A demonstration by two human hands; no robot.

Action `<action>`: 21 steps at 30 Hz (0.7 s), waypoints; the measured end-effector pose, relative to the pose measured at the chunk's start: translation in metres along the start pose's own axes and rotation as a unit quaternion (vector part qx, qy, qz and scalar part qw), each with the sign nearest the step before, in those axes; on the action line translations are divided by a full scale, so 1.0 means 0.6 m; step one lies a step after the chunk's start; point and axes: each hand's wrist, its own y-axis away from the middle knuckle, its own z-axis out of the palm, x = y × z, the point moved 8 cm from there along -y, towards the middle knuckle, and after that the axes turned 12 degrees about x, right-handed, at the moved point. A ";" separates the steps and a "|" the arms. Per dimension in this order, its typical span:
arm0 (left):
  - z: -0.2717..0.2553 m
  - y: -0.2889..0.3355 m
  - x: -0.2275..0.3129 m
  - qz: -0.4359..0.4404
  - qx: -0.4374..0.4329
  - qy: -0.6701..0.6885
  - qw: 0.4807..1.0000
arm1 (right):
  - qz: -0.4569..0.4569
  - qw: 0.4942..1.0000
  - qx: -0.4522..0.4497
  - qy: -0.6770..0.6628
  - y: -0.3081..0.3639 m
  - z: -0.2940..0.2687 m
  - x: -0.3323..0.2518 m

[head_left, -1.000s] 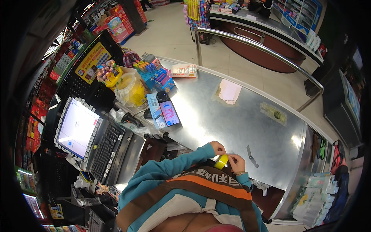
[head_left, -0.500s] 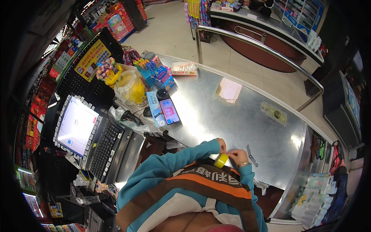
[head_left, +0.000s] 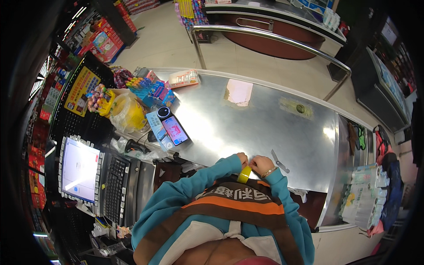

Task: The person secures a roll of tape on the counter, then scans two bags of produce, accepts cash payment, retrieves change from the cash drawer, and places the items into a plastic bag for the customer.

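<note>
Bare fingers (head_left: 253,163) touch a glossy, ring-shaped yellow tape roll (head_left: 244,175).

My left arm (head_left: 212,173) bent, slanting up and rightward; right arm (head_left: 285,187) steeper, leaning left. Left hand (head_left: 241,160) and right hand (head_left: 262,164) nearly meet in front of me, fingers (head_left: 255,161) curled. Right wrist (head_left: 270,171) angled inward, back of hand uppermost. Exact pinch too small to judge.

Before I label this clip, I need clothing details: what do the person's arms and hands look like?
Both arms wear long teal sleeves. Neither the left hand nor the right hand wears a glove; a thin gold-toned bracelet circles the right wrist.
</note>
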 end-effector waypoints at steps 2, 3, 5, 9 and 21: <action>-0.006 0.000 -0.003 -0.019 0.002 0.035 0.999 | -0.026 0.999 0.016 0.009 0.003 0.002 -0.004; -0.009 0.001 -0.004 -0.027 0.002 0.053 0.998 | -0.033 0.999 0.025 0.015 0.006 0.002 -0.004; -0.008 0.001 -0.004 -0.032 -0.015 0.068 0.997 | -0.058 0.998 0.037 0.013 0.011 0.003 -0.007; -0.007 -0.003 0.002 -0.014 0.001 0.046 0.999 | -0.063 0.997 0.048 0.019 0.014 0.005 -0.006; -0.029 0.005 -0.027 -0.015 0.006 0.090 0.996 | -0.011 0.994 0.067 -0.080 0.027 -0.006 0.010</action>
